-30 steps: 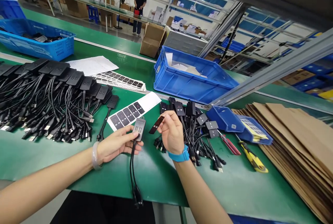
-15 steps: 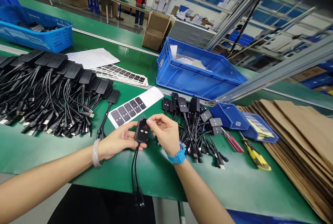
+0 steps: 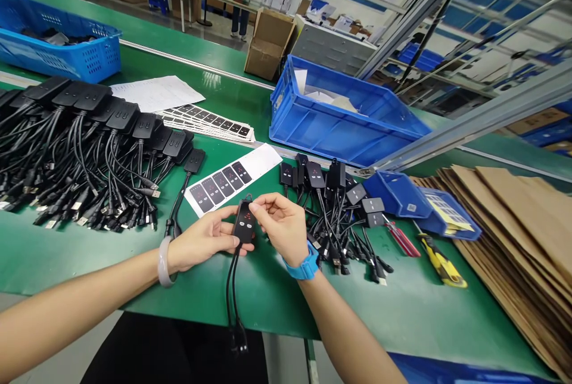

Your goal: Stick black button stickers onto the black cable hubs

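Controller [image 3: 240, 233] sits above the bench [image 3: 187, 297], clamped between the left hand's [image 3: 201, 248] thumb and fingers, cables [image 3: 229, 289] hanging down. The right hand [image 3: 283, 228] touches its upper corner; whether those fingertips pinch the label [image 3: 247, 217] or press it, I can't tell. Just beyond lies a label sheet [image 3: 264, 161], between a big cabled pile [image 3: 84, 134] leftward and a smaller cluster [image 3: 328, 208] rightward; a blue bin [image 3: 330, 128] stands behind.

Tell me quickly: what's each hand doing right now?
Left hand: closed, holding the black box.
Right hand: at the box's top corner; whether it grips anything cannot be told.
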A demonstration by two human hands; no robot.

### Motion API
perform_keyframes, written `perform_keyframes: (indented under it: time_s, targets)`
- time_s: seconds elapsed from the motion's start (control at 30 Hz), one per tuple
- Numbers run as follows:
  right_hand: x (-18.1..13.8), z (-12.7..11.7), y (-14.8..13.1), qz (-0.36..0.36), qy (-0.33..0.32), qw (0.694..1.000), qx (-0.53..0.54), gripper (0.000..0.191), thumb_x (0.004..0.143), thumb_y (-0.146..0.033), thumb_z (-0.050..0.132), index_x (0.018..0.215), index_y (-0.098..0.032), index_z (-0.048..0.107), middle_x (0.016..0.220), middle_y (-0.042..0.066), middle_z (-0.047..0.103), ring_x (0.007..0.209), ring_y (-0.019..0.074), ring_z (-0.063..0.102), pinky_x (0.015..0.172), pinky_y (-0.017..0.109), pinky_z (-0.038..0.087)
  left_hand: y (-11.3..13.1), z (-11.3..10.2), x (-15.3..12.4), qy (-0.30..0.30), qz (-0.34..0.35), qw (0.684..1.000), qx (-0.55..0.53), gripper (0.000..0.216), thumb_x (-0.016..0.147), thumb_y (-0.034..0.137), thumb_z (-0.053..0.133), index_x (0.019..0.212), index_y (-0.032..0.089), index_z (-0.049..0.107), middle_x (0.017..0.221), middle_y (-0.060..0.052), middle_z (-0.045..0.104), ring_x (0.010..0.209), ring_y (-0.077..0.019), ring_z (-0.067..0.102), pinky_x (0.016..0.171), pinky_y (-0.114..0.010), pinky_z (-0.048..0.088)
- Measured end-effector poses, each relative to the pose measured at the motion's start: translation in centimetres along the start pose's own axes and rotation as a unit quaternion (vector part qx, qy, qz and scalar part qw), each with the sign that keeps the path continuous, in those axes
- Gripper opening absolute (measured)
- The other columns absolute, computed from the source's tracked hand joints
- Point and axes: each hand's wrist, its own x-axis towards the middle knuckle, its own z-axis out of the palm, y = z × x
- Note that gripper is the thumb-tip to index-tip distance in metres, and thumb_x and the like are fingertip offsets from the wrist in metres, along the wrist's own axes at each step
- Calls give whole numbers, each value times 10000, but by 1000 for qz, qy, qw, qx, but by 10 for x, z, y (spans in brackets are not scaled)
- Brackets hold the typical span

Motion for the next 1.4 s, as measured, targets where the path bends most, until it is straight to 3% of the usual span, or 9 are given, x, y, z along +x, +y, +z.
perform_keyframes:
  time_s: [0.47,0.57,0.67,0.83,0.9,1.07,1.13,1.23,1.4]
  targets:
    - [-2,2,1,1,19,1000,-25,138,749,-296,686,713,-178,622,596,-28,578,474,82,491,431,210,429,-4,1,-1,-2,25,999,34,689,825,235,674,1405,100,329,960,-150,707,878,-212,686,832,-332,516]
    - [-4,2,4,-14,31,999,-34,149,755,-293,697,826,-184,626,606,-38,572,484,89,507,451,218,445,-3,2,0,2,31,999,34,678,812,225,677,1388,95,344,965,-146,706,863,-208,690,825,-327,522]
    - [-4,0,7,-51,44,994,-87,284,770,-297,714,1014,-207,598,642,-44,579,543,107,545,519,233,477,-1,4,0,11,34,999,31,635,803,207,667,1355,102,372,936,-138,710,851,-211,695,784,-306,530]
    - [0,-4,10,-90,48,968,-231,366,756,-367,735,1065,-222,601,780,-8,558,654,131,521,586,256,483,1,3,-2,24,21,999,-11,539,758,182,668,1239,137,428,908,-117,715,828,-224,707,784,-314,541]
    - [2,-4,13,-76,4,971,-226,491,727,-374,757,1152,-214,570,835,2,567,678,137,522,620,273,497,2,0,-1,33,19,999,-29,478,781,211,642,1213,150,446,905,-104,711,838,-235,708,797,-340,549]
    - [-2,0,21,3,-206,974,-95,964,637,-375,836,1445,-215,335,1113,80,621,905,198,614,751,320,533,2,-6,4,73,45,996,-37,370,873,280,554,1223,184,482,960,-85,688,834,-223,699,737,-332,570]
    - [-4,3,22,27,-221,974,-35,856,742,-377,749,1466,-228,317,1180,92,614,932,193,621,790,325,531,1,-7,6,87,47,995,-8,363,883,300,554,1221,190,478,985,-85,683,808,-216,703,716,-323,575]
    - [-6,7,25,38,-184,982,-7,595,878,-318,538,1440,-203,381,1111,82,654,895,173,626,816,324,515,-3,-6,7,94,52,994,35,370,884,338,561,1201,181,454,953,-78,682,755,-208,710,727,-343,586]
    - [-7,13,34,18,-136,990,-32,550,835,-246,504,1378,-164,466,984,68,685,861,180,636,797,319,513,-11,-6,8,98,54,990,82,414,857,364,585,1185,180,411,806,-31,664,721,-215,710,698,-345,589]
